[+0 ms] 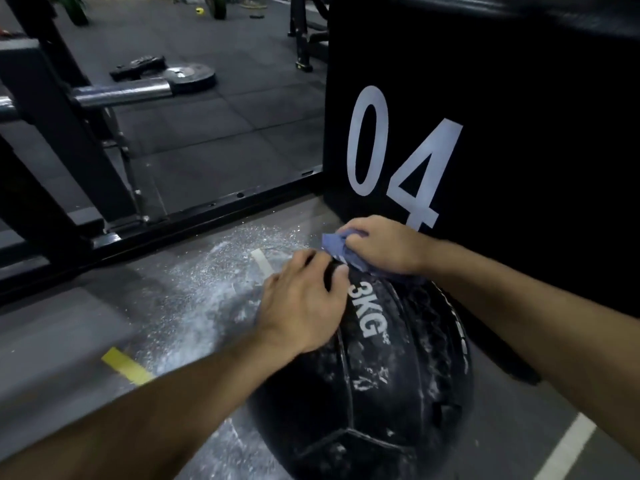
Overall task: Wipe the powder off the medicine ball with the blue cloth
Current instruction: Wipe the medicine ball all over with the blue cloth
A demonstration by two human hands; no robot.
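A big black medicine ball [398,382] on the gray gym floor [62,341], low in the middle of the view. White "3KG" on its top. White powder [372,377] in streaks and smears over its skin. More white powder spilled on the floor to the left of the ball and just beyond it.

Left hand [304,303] flat on the upper left side of the ball. Fingers nearly straight and spread a little, pressing on the ball, holding nothing. Fingertips close to the cloth; touching it or not, hard to tell.

Right hand [384,245] on the far top of the ball. Fingers curled down around a bunched blue cloth [341,254], gripping it. Cloth squashed between that hand and the ball, with blue folds poking out on the left side of the hand and under the wrist.

Right behind the ball, a tall black box [519,133] with a big white "04" on its front. Ball very near the box, maybe touching; too dark there to tell.

To the left, a black metal frame [207,209] low along the floor, and a shiny silver bar [121,93] higher up. Farther back, a round weight plate [188,79] flat on the dark mats. A yellow tape mark [126,367] on the floor near the left arm. A white line [568,448] at the bottom right.
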